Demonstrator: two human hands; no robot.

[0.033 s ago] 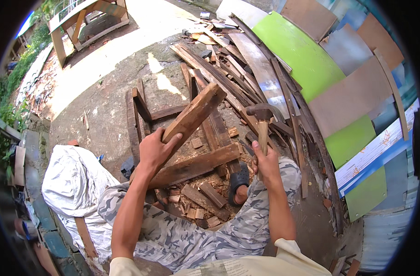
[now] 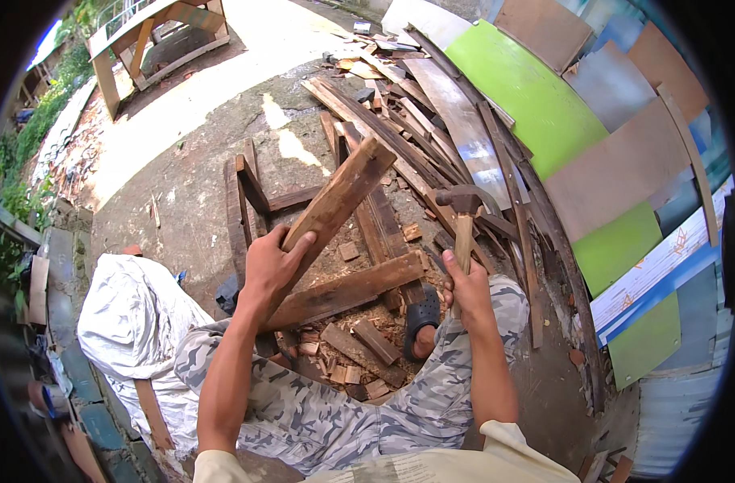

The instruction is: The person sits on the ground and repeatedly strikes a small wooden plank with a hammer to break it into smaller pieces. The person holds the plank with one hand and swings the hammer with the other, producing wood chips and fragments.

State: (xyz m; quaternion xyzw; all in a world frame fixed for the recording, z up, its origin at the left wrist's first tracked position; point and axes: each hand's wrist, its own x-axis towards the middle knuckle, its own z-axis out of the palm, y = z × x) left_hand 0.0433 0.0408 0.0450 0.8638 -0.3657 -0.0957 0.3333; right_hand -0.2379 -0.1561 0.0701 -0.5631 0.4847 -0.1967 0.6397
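In my left hand (image 2: 272,266) is a thick wooden plank (image 2: 343,189), gripped round its lower part and tilted up and away to the right. My right hand (image 2: 466,291) is wrapped round the wooden handle of a claw hammer (image 2: 462,211), its metal head up. Below the raised plank, another wooden beam (image 2: 347,291) lies slantwise between my knees, its far end on a brown wooden frame (image 2: 373,225) on the ground. Short wood offcuts (image 2: 359,348) and chips lie between my feet. A dark clog (image 2: 421,318) shows on my right foot.
A long heap of scrap wood (image 2: 408,129) runs along the right. Beyond it lean green, brown and grey sheets (image 2: 528,97). To my left sits a white sack (image 2: 138,314) by a low block wall (image 2: 94,414). A wooden structure (image 2: 154,40) stands far left.
The whole view has shifted very slightly. Both hands keep their holds on the plank and the hammer; nothing else visibly differs.
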